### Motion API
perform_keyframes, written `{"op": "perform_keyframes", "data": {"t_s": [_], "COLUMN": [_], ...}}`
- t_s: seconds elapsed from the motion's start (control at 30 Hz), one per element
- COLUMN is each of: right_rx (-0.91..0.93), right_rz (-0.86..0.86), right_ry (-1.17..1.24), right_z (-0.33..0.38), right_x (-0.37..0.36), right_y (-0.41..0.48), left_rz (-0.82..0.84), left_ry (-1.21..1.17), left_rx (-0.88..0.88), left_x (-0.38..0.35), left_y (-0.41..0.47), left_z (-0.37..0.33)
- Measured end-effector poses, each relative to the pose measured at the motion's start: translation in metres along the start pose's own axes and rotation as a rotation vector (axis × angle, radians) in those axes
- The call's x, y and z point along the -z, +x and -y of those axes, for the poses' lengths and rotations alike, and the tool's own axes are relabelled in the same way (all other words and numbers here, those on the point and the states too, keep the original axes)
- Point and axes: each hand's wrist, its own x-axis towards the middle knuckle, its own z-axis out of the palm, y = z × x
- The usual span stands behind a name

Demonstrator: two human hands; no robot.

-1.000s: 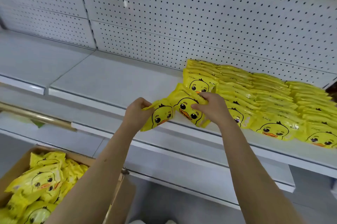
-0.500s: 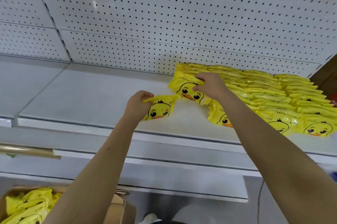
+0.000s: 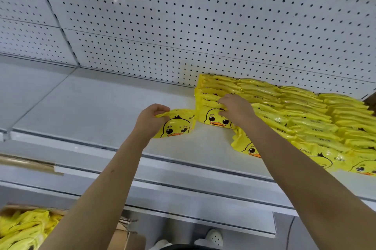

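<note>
Both packets had gone away from the front edge of the shelf, where we held them one second ago, and they were now deeper on it. Our left hand [image 3: 151,119] pinched the upper left corner of a yellow plastic packet printed with a cartoon duck face [image 3: 177,125], with the fingers curled over its top edge. This packet stood tilted, its lower edge on the white metal shelf [image 3: 101,111] and the duck face turned toward us.

Just beside it on the right, our right hand [image 3: 236,108] gripped a second yellow duck packet [image 3: 213,118] by the top edge, fingers bent over the back and the thumb on the printed front. This second packet leaned against the leftmost of the overlapping rows of same yellow packets [image 3: 305,111]. These rows covered the right part of the shelf up to the white perforated back panel [image 3: 203,15]. The two held packets were very near each other, but we could not tell if they touched.

One more duck packet [image 3: 246,146] lay at the front of the next row, partly hidden by our right forearm. Below, in the lower left corner, a brown cardboard box [image 3: 124,227] held a pile of loose yellow packets [image 3: 24,225]. A gold-coloured bar [image 3: 26,163] showed at the left edge under the shelf, and white shoes [image 3: 213,236] were on the floor.
</note>
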Motion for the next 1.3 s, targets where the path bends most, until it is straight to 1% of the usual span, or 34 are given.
{"op": "perform_keyframes", "data": {"t_s": [0.13, 0.23, 0.33, 0.43, 0.5, 0.57, 0.6, 0.67, 0.73, 0.77, 0.9, 1.0, 1.1, 1.2, 1.3], "right_rx": [0.022, 0.005, -0.021, -0.02, -0.001, 0.052, 0.078, 0.092, 0.052, 0.028, -0.061, -0.136, -0.198, -0.219, -0.222], "right_rz": [-0.033, -0.025, -0.029, -0.069, -0.105, -0.119, -0.092, 0.021, 0.106, 0.111, 0.009, -0.062, -0.078, -0.118, -0.129], "right_ry": [-0.062, -0.088, 0.009, 0.066, 0.111, 0.241, 0.336, 0.489, 0.56, 0.576, 0.604, 0.606, 0.544, 0.503, 0.532], "right_z": [0.003, 0.006, 0.005, 0.005, 0.008, 0.015, 0.018, 0.025, 0.031, 0.032, 0.03, 0.022, 0.017, 0.014, 0.013], "right_x": [-0.006, -0.009, -0.006, 0.001, 0.005, 0.008, 0.008, 0.007, 0.003, 0.0, -0.004, -0.004, -0.006, -0.009, -0.009], "right_y": [0.002, 0.0, -0.004, -0.011, -0.019, -0.028, -0.034, -0.046, -0.056, -0.059, -0.068, -0.076, -0.077, -0.076, -0.073], "left_rz": [0.016, 0.038, 0.064, 0.104, 0.144, 0.193, 0.222, 0.279, 0.326, 0.348, 0.438, 0.471, 0.469, 0.485, 0.409], "left_ry": [-0.028, -0.026, -0.029, -0.041, -0.043, -0.037, -0.036, -0.042, -0.053, -0.06, -0.045, 0.037, 0.252, 0.439, 0.51], "left_rx": [0.012, 0.008, 0.003, -0.015, -0.036, -0.054, -0.06, -0.072, -0.087, -0.095, -0.127, -0.194, -0.318, -0.396, -0.433], "left_x": [-0.001, -0.001, 0.0, 0.0, -0.001, -0.004, -0.006, -0.011, -0.018, -0.022, -0.034, -0.043, -0.052, -0.059, -0.063], "left_y": [0.001, 0.0, 0.001, 0.001, 0.001, 0.001, 0.001, 0.001, 0.001, 0.001, 0.003, 0.008, 0.016, 0.024, 0.029], "left_z": [0.0, 0.001, 0.002, 0.002, 0.001, 0.0, -0.001, -0.002, -0.004, -0.004, -0.004, -0.004, -0.008, -0.009, -0.008]}}
